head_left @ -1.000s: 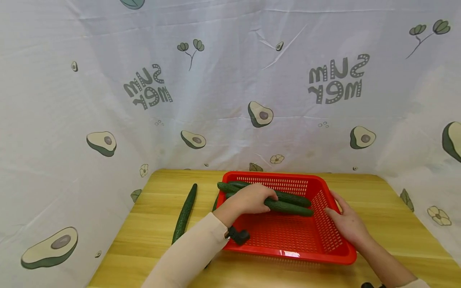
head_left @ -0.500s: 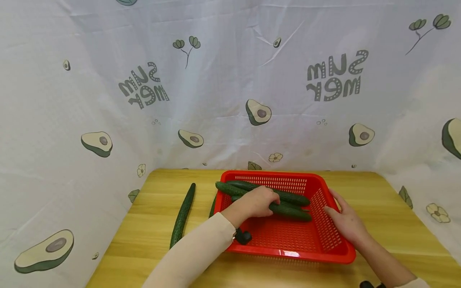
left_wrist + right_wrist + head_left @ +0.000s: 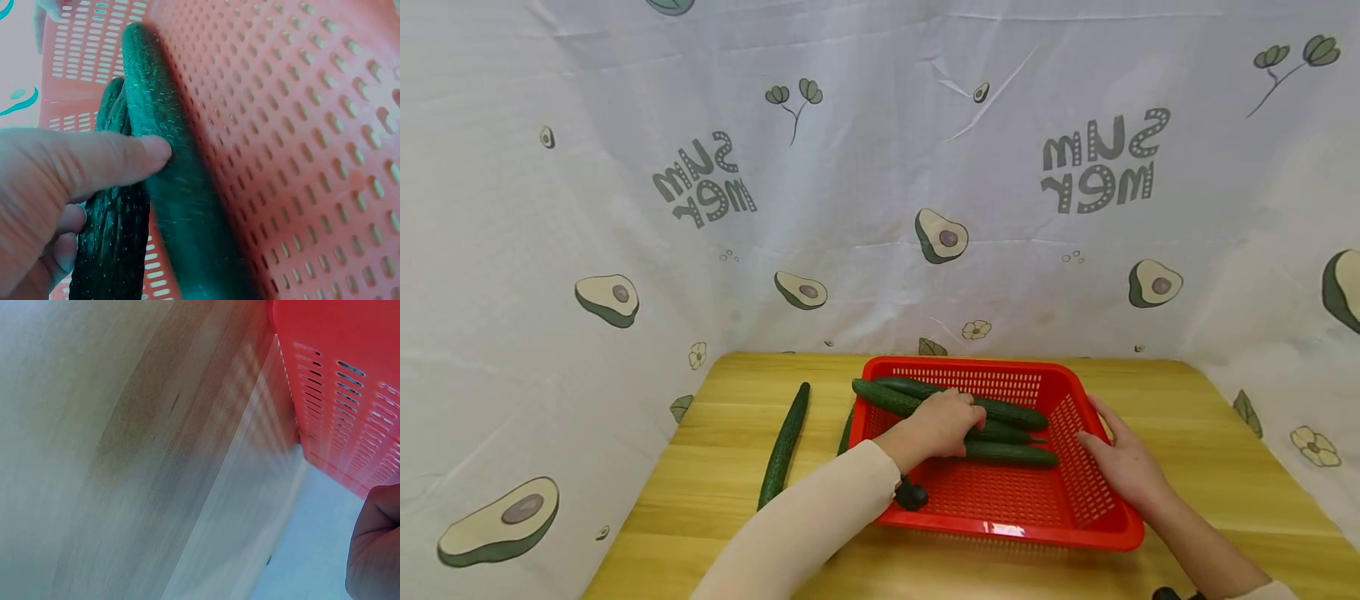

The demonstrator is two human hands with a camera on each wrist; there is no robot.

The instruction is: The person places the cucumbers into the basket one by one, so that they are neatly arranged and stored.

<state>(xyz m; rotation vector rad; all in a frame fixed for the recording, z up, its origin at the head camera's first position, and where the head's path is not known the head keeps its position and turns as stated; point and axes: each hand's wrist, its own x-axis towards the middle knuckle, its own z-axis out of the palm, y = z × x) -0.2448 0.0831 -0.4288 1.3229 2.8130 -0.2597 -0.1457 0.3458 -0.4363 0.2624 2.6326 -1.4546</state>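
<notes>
A red plastic basket (image 3: pixel 955 527) with slotted walls holds several long dark green cucumbers. Reaching in from the left, my left hand (image 3: pixel 942 423) lies over them. In the left wrist view its thumb (image 3: pixel 153 153) touches the nearer cucumber (image 3: pixel 187 206), while its curled fingertips sit against the far side of a darker, bumpy cucumber (image 3: pixel 112 244). Another cucumber (image 3: pixel 1011 412) lies along the back wall, and one end of a cucumber (image 3: pixel 880 395) rises at the left rim. My right hand (image 3: pixel 1123 462) grips the basket's right rim, thumb inside and fingers outside.
On the wooden table (image 3: pixel 692 475) left of the basket lies a single cucumber (image 3: pixel 784 446). Part of another cucumber (image 3: pixel 846 429) shows between it and the basket, largely hidden by my left sleeve (image 3: pixel 820 508). A white printed cloth (image 3: pixel 865 183) hangs behind and at both sides.
The nearer cucumber has shifted toward the basket's front, parting from the one behind it. My left hand has moved slightly forward and right with it; the right hand stays on the rim.
</notes>
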